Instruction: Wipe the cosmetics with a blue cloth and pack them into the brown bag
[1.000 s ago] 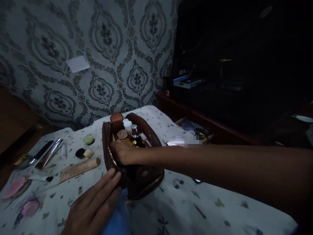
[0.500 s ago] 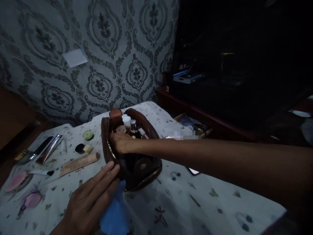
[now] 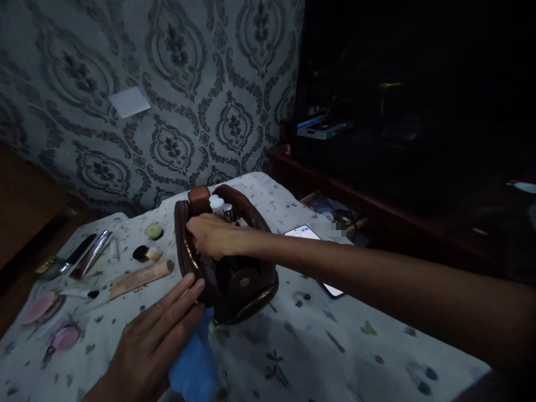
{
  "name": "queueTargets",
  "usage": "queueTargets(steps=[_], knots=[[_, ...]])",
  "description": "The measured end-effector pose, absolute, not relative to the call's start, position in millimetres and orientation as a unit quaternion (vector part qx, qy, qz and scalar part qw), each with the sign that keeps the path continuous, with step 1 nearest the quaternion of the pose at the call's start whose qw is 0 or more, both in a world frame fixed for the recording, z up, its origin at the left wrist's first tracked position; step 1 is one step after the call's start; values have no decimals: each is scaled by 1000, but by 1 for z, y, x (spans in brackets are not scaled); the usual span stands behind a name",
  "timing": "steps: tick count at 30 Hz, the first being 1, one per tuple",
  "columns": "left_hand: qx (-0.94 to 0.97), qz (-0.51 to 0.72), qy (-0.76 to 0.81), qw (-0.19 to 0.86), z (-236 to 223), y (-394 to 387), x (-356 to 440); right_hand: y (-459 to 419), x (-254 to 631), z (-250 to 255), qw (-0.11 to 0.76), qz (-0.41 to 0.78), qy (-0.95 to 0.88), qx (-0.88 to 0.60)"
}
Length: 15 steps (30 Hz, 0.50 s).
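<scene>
A brown zip-up pouch [image 3: 247, 312] stands unzipped on the patterned sheet. My right hand [image 3: 213, 237] reaches into its opening, with the fingers bent down inside and mostly hidden; what they touch cannot be made out. Behind that hand, white-capped bottles [image 3: 216, 206] and a silver-capped bottle [image 3: 228, 213] stick up in the pouch. Stretched fingers of my left hand [image 3: 157, 335] rest against the near left side of the pouch. Under this hand lies a blue cloth [image 3: 195, 363].
Left of the pouch lie a beige tube [image 3: 140, 280], a green round container [image 3: 153, 231], a black-and-gold small item [image 3: 147, 253], a shiny tube [image 3: 94, 252] and pink compacts [image 3: 42, 308]. A lit phone [image 3: 304, 233] lies under my right forearm. A patterned wall [image 3: 184, 111] rises behind.
My right hand has lifted slightly within the pouch opening, and its forearm has dropped lower in view, uncovering more of the phone. My left hand stays against the pouch.
</scene>
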<state>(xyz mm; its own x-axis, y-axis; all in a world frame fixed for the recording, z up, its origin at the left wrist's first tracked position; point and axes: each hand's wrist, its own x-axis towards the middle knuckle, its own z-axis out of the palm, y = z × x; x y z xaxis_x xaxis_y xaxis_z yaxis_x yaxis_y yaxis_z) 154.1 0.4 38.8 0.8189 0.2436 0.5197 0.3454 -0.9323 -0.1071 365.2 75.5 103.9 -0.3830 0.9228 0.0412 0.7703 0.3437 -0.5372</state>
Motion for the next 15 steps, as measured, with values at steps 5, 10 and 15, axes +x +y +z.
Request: queueTargets(steps=[5,10,15], knots=[[-934,-299,-184,59,32,1,141,45,395,115,364,163,-749,-528],[-895,-328,-302,-8,22,11,117,4,400,95,503,163,-708,-468],[-856,-308,-412,-51,8,30,91,-30,378,65,516,89,-770,-364]])
